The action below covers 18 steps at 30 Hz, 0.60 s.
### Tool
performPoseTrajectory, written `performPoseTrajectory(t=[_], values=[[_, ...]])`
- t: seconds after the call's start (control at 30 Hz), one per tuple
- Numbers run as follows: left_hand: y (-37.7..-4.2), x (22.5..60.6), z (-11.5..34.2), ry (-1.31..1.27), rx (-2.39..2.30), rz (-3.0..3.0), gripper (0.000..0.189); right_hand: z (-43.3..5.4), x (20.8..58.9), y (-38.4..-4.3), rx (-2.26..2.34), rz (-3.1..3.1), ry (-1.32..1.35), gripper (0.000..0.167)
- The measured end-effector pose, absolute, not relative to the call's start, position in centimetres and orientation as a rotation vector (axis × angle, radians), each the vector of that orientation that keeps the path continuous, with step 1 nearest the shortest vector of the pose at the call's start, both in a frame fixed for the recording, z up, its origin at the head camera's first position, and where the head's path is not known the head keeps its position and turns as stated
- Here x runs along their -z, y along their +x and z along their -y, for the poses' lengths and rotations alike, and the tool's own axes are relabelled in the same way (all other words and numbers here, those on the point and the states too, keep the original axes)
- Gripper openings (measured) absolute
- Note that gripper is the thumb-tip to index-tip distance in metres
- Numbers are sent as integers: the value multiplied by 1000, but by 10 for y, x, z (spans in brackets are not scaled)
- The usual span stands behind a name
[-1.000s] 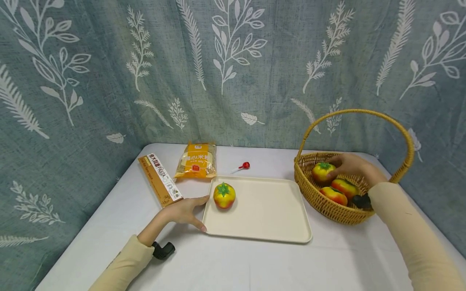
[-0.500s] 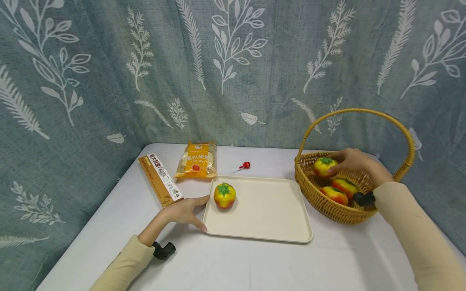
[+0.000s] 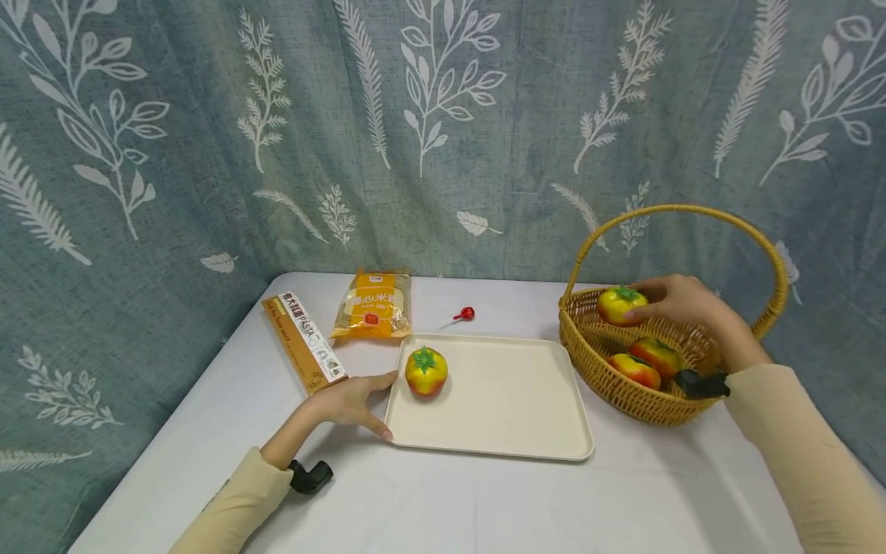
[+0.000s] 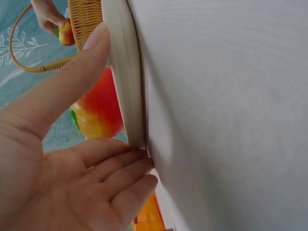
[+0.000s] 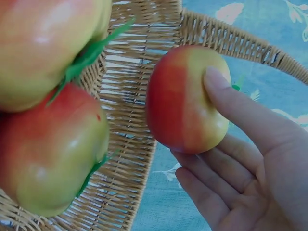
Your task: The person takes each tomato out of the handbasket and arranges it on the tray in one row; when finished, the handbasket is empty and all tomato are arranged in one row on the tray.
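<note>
My right hand (image 3: 681,300) holds a yellow-and-red persimmon (image 3: 616,306) with a green leafy top, thumb on one side and fingers on the other. In the head view it is raised at the back of the wicker basket (image 3: 602,385). Lower in the basket lie two more persimmons, a front one (image 3: 633,372) and one behind it (image 3: 657,354). My left hand (image 3: 349,402) touches the left edge of a cream tray (image 3: 505,400) with fairly straight, spread fingers (image 4: 130,175). Another persimmon (image 3: 425,375) sits on the tray's left part.
A pasta box (image 3: 304,342) lies at the left, beyond my left hand. Behind the tray are an orange-and-clear food packet (image 3: 374,308) and a red lollipop (image 3: 467,314). The basket's tall arched handle (image 3: 692,209) rises over the right arm. A patterned curtain (image 3: 443,192) hangs behind the table.
My right hand has lifted the gripped persimmon upward within the basket, away from the other two. My left hand and the tray have stayed in place.
</note>
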<state>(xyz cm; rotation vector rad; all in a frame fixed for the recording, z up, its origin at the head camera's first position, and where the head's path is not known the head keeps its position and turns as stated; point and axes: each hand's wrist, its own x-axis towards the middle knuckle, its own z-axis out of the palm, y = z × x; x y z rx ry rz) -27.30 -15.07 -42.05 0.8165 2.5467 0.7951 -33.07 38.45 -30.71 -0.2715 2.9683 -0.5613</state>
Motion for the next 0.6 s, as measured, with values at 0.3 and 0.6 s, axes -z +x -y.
performPoseTrajectory(t=[0.3,0.6], values=[[-273,421,150,822,-778,-2558,105,-380,304,-318,568,-3022,-233,95],[-274,421,151,818,-774,-2558,105,-370,300,-305,585,-3113,-227,92]])
